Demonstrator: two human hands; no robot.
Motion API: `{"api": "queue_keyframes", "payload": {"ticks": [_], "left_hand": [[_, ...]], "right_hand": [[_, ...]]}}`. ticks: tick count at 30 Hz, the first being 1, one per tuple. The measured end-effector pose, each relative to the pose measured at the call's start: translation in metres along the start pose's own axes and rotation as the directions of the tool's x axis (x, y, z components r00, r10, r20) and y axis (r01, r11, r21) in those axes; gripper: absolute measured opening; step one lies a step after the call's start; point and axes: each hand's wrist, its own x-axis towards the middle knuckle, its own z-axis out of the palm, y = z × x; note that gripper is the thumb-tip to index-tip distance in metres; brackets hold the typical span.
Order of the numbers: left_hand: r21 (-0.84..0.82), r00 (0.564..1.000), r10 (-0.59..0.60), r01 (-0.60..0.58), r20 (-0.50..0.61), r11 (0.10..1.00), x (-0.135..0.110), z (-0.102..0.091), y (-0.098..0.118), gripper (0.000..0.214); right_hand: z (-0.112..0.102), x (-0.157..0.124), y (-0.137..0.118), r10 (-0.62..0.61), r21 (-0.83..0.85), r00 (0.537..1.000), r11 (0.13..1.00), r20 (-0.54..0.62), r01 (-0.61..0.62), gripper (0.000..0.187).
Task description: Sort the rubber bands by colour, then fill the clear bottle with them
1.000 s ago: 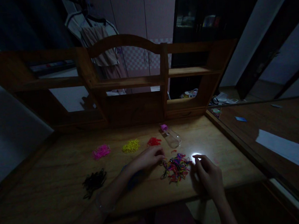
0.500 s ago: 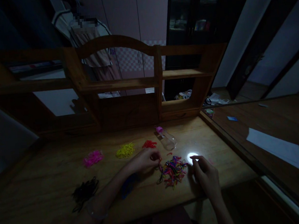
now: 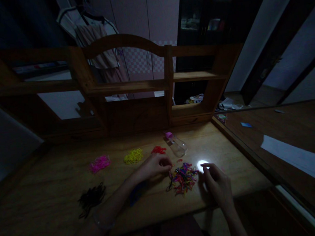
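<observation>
At the left rim of a mixed pile of coloured rubber bands (image 3: pixel 184 178), my left hand (image 3: pixel 160 164) is closed in a pinch. A tiny orange-yellow rubber band (image 3: pixel 173 165) shows at its fingertips. My right hand (image 3: pixel 218 182) hovers just right of the pile, thumb and index finger close together; whatever may be between them is too small to make out. Behind my left hand lies a red heap of bands (image 3: pixel 158 150). A blue heap (image 3: pixel 136 194) is partly hidden by my left forearm. One loose red band (image 3: pixel 179 160) lies behind the pile.
Yellow bands (image 3: pixel 133 156), pink bands (image 3: pixel 100 163) and black bands (image 3: pixel 92 199) form separate heaps on the left of the wooden desk (image 3: pixel 61 185). A clear bottle with a pink cap (image 3: pixel 180 148) lies behind the pile. A wooden shelf (image 3: pixel 132 86) borders the back.
My left hand has shifted slightly right along the pile's edge, its fingers drawn closer together. My right hand stays almost where it was. The camera view has moved a little.
</observation>
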Motion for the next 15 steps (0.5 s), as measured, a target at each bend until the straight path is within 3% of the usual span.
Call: {"api": "queue_keyframes", "payload": {"ticks": [9, 15], "left_hand": [[-0.114, 0.995, 0.029, -0.018, 0.094, 0.993, -0.0042, -0.0046, 0.0042, 0.022], [-0.194, 0.999, -0.017, 0.027, 0.052, 0.981, -0.0055, -0.0023, 0.0011, 0.024]], "right_hand": [[0.0005, -0.0011, -0.0008, -0.020, 0.012, 1.000, 1.000, -0.017, 0.020, 0.032], [0.0013, -0.0008, 0.0010, -0.020, 0.024, 1.000, 1.000, -0.015, 0.020, 0.034]]}}
